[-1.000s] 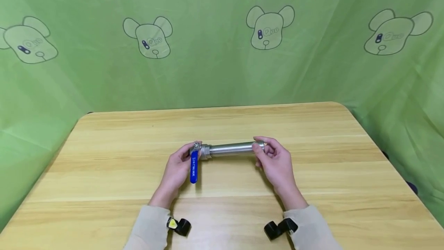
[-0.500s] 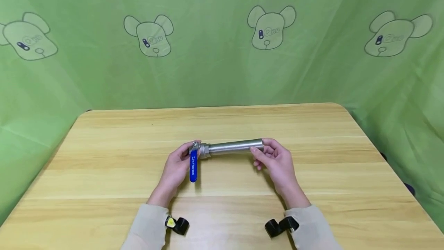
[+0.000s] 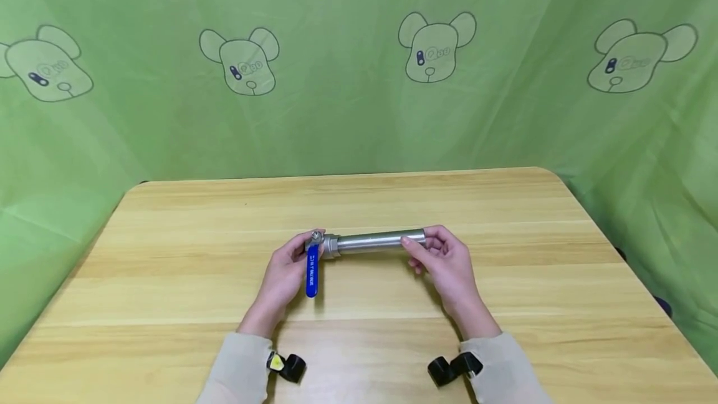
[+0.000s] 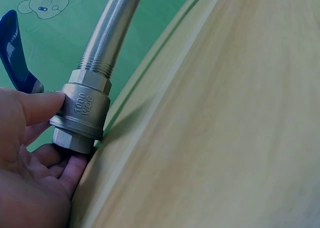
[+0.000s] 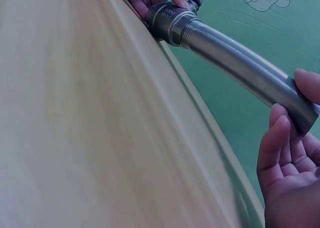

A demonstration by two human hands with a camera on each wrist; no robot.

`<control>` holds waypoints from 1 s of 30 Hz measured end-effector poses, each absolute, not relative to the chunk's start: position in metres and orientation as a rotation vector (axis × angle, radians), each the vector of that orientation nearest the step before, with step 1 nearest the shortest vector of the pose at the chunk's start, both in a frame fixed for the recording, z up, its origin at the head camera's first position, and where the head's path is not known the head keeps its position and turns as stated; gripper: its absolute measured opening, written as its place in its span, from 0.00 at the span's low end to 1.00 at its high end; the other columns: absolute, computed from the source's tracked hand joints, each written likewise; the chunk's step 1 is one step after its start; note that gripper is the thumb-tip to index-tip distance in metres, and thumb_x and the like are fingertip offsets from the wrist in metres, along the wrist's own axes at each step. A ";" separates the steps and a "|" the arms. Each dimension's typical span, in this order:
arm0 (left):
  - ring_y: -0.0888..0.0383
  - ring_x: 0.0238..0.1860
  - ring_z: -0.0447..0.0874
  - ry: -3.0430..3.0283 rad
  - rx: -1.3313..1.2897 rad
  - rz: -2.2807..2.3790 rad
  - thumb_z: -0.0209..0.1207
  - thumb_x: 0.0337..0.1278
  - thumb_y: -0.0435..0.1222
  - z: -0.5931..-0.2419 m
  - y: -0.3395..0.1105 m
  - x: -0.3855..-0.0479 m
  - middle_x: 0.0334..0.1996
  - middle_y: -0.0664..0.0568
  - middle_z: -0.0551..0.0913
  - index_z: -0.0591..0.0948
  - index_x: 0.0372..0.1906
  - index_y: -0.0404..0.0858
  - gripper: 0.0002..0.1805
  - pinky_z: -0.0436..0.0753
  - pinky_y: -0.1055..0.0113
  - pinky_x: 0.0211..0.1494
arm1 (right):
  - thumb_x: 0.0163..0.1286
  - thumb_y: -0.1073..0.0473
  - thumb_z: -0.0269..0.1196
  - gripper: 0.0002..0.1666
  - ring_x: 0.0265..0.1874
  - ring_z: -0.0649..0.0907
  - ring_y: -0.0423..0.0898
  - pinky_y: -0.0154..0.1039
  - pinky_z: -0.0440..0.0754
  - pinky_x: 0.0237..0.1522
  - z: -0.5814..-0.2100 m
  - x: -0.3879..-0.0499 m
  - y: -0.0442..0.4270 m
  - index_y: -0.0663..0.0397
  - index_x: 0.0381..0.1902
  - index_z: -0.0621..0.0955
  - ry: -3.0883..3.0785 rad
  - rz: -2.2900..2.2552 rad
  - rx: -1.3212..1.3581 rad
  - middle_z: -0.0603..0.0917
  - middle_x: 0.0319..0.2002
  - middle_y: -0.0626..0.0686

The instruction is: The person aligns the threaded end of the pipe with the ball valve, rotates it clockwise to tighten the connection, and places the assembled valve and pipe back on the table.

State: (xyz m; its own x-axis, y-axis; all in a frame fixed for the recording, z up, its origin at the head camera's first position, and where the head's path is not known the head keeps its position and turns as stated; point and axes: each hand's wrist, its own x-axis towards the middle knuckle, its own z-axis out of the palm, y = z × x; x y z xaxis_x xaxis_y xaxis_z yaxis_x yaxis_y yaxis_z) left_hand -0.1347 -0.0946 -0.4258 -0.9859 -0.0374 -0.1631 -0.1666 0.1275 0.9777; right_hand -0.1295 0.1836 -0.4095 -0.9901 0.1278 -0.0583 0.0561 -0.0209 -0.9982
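A metal ball valve [image 4: 82, 107] with a blue lever [image 3: 312, 273] is in my left hand [image 3: 285, 274]; in the left wrist view the thumb lies on its body, with fingers curled at its lower end. The lever points toward me. A steel pipe [image 3: 376, 240] runs to the right from the valve, its threaded end [image 4: 95, 66] partly inside the hex collar and some thread showing. My right hand [image 3: 445, 260] holds the pipe's plain far end between thumb and fingers, as the right wrist view shows. Pipe and valve lie in one line, tilted slightly up to the right.
Both hands are over a wooden table [image 3: 359, 198] with rounded far corners. A green curtain [image 3: 348, 123] with bear-head drawings hangs behind it and at the sides. Black wrist devices [image 3: 291, 368] sit at both sleeves.
My right thumb and fingers have shifted on the pipe's end; the thumb now lies lower and further left along it. The left hand keeps hold of the valve in nearly the same place.
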 end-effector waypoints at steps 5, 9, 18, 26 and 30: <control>0.46 0.72 0.82 2.285 -0.193 2.012 0.67 0.73 0.38 -0.426 -0.094 -0.136 0.71 0.45 0.83 0.84 0.69 0.51 0.23 0.78 0.48 0.78 | 0.76 0.56 0.71 0.20 0.25 0.85 0.40 0.32 0.87 0.29 -0.410 -0.131 0.185 0.61 0.58 0.80 -2.185 2.184 -0.144 0.88 0.30 0.47; 0.45 0.73 0.81 2.281 -0.193 2.011 0.67 0.73 0.37 -0.428 -0.094 -0.134 0.71 0.45 0.83 0.84 0.69 0.51 0.23 0.77 0.47 0.79 | 0.78 0.60 0.68 0.22 0.29 0.88 0.41 0.34 0.91 0.35 -0.410 -0.128 0.188 0.68 0.63 0.79 -2.176 2.240 -0.074 0.90 0.34 0.47; 0.46 0.72 0.82 2.297 -0.204 2.011 0.67 0.73 0.40 -0.429 -0.095 -0.135 0.69 0.47 0.85 0.84 0.69 0.52 0.22 0.77 0.48 0.78 | 0.74 0.62 0.72 0.22 0.30 0.88 0.41 0.34 0.91 0.35 -0.410 -0.130 0.190 0.67 0.59 0.80 -2.210 2.251 -0.060 0.90 0.36 0.49; 0.47 0.70 0.83 2.298 -0.216 1.994 0.67 0.73 0.41 -0.430 -0.094 -0.134 0.69 0.46 0.84 0.83 0.69 0.53 0.23 0.78 0.49 0.77 | 0.75 0.55 0.72 0.15 0.31 0.89 0.43 0.37 0.91 0.37 -0.410 -0.131 0.182 0.57 0.47 0.78 -2.231 2.202 -0.172 0.90 0.35 0.50; 0.46 0.70 0.84 2.313 -0.203 1.996 0.68 0.73 0.40 -0.430 -0.094 -0.134 0.70 0.46 0.84 0.83 0.69 0.51 0.23 0.79 0.49 0.77 | 0.76 0.58 0.71 0.11 0.30 0.88 0.43 0.37 0.91 0.36 -0.412 -0.130 0.182 0.55 0.45 0.79 -2.187 2.249 -0.137 0.91 0.36 0.53</control>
State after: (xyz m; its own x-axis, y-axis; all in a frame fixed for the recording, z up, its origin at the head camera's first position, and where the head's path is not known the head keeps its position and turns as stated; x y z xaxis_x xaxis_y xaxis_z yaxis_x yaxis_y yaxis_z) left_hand -0.1343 -0.0941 -0.4296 -0.9880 -0.0483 -0.1465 -0.1520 0.1427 0.9780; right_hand -0.1298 0.1819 -0.4120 -0.9962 0.0622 -0.0611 0.0593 -0.0297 -0.9978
